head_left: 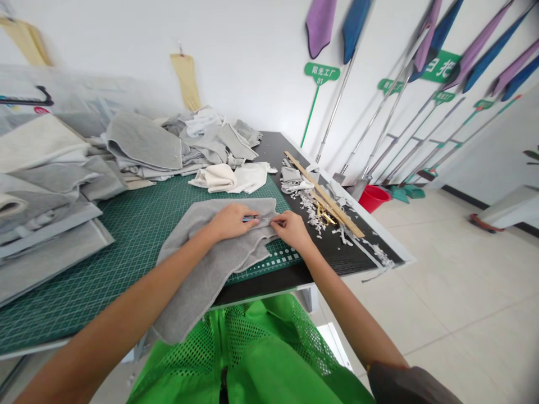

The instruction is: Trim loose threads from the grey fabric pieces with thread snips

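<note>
A grey cloth [210, 258] lies across the front of the green cutting mat [143, 207], with its lower corner hanging over the table edge. My left hand [231, 221] rests on the cloth, thumb and fingers closed around a small blue object [250, 217] whose kind I cannot make out. Just to the right, my right hand [292, 229] pinches the cloth's right edge between thumb and fingertips. The two hands are a short gap apart.
Stacked grey cloths [46, 219] stand at left; more cloths [143, 140] are heaped behind. Wooden strips [328, 196], gold-handled scissors [324, 215] and fabric scraps [314, 210] lie at right. Past the table edge, a red bucket [374, 197] and mops [341, 106] line the wall.
</note>
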Demonstrator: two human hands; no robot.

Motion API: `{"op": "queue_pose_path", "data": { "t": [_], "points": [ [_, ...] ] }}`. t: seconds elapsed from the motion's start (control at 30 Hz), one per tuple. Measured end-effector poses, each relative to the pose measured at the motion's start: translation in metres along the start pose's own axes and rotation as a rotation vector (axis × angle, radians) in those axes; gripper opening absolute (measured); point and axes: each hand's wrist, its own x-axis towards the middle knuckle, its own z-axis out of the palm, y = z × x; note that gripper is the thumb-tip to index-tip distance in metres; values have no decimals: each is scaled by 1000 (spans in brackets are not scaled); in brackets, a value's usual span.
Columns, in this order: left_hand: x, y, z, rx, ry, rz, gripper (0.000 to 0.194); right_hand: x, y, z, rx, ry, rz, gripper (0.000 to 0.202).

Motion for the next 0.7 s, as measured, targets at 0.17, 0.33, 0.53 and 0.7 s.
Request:
{"op": "queue_pose_path", "data": {
  "t": [0.17, 0.33, 0.53, 0.7],
  "points": [
    [0, -1, 1, 21, -6, 18, 39, 0, 0, 0, -1, 4, -1, 16],
    [0, -1, 2, 31, -7, 23, 39, 0, 0, -1, 1, 1, 0, 16],
    [0, -1, 1, 26, -10, 19, 36, 0, 2, 1, 0, 2, -8, 16],
    [0, -1, 1, 11, -12, 9, 36, 0, 2, 1, -7, -5, -14, 17]
  ]
}}
